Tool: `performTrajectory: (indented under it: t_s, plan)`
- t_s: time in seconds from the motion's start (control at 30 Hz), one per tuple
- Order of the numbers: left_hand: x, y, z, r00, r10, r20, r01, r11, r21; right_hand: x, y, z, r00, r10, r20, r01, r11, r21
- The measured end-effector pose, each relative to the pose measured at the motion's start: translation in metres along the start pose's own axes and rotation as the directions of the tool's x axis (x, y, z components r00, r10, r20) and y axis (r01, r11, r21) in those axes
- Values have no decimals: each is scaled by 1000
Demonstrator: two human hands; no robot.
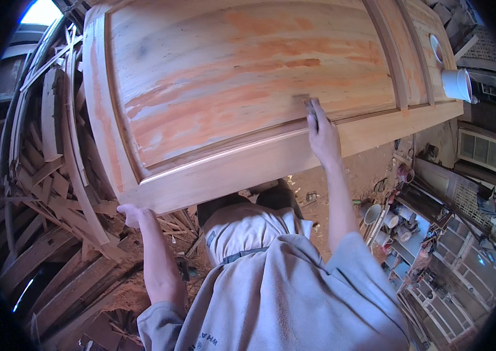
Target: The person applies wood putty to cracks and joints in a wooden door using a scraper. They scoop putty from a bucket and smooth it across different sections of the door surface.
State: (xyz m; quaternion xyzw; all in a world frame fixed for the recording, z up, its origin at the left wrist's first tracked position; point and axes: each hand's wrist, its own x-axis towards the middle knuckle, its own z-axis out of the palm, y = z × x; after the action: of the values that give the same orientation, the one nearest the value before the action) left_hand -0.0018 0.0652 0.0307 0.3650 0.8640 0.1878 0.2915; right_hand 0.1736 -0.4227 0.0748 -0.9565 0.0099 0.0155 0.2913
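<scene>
A wooden panelled door lies across in front of me, its large recessed panel streaked with orange-brown smears. My right hand is closed round a small flat-ended hand tool. The tool's end meets the panel near its lower right part; whether it is a brush or a scraper I cannot tell. At the door's near left corner, my left hand grips the edge, with some fingers hidden. On the door's right end sits a white plastic tub, tilted toward the right, beside a round white lid-like piece.
Long boards and offcuts are heaped at the left, close to the door. Reddish dust covers the floor beneath. Several buckets stand at the lower right, near wooden window frames. A paned frame leans farther right.
</scene>
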Motion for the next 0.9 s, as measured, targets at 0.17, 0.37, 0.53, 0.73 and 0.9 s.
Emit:
performTrajectory:
  t_s: [0.17, 0.37, 0.53, 0.73, 0.9]
  plan:
    - [-46, 9, 0, 999, -28, 36, 28, 999, -17, 20, -17, -10, 940, 268, 211, -184, 920, -346]
    - [-35, 10, -8, 1000, 4, 7, -4, 1000, -29, 27, 11, -43, 934, 67, 352, -8, 986, -168]
    - [-22, -2, 0, 999, 26, 26, -23, 995, -95, 89, -24, -60, 834, -31, 551, 202, 946, -252]
    - [-29, 4, 2, 1000, 15, -1, -15, 993, -119, 89, -5, -73, 729, 106, 676, 318, 822, -472]
    - [-10, -2, 2, 998, 40, -43, -43, 997, -65, 69, 19, -62, 824, -16, 566, 166, 963, -214]
